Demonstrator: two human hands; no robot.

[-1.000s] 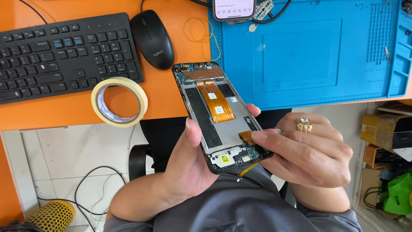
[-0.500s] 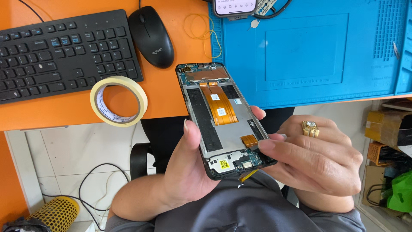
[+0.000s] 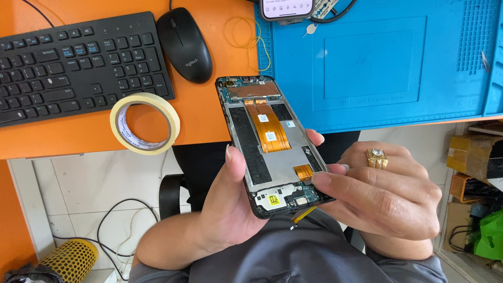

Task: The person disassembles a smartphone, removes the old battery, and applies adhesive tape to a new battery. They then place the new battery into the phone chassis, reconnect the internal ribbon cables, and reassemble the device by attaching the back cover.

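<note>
An opened smartphone [image 3: 270,144] with its back cover off shows an orange flex cable, a green circuit board at the top and a small board at the bottom. My left hand [image 3: 230,204] grips it from below and the left, thumb on its left edge. My right hand [image 3: 385,196], wearing a gold ring, pinches the phone's lower right corner, its fingertips at the small orange connector there. A thin yellow strip sticks out under the phone's bottom edge.
On the orange desk [image 3: 78,136] lie a black keyboard [image 3: 73,65], a black mouse [image 3: 184,44] and a roll of pale tape [image 3: 145,123]. A blue work mat [image 3: 382,63] lies to the right, with another phone [image 3: 287,8] at its top edge. Cables and boxes sit on the floor.
The phone has tilted and shifted slightly up and right in my hands. My right hand's fingers stay at the lower right corner.
</note>
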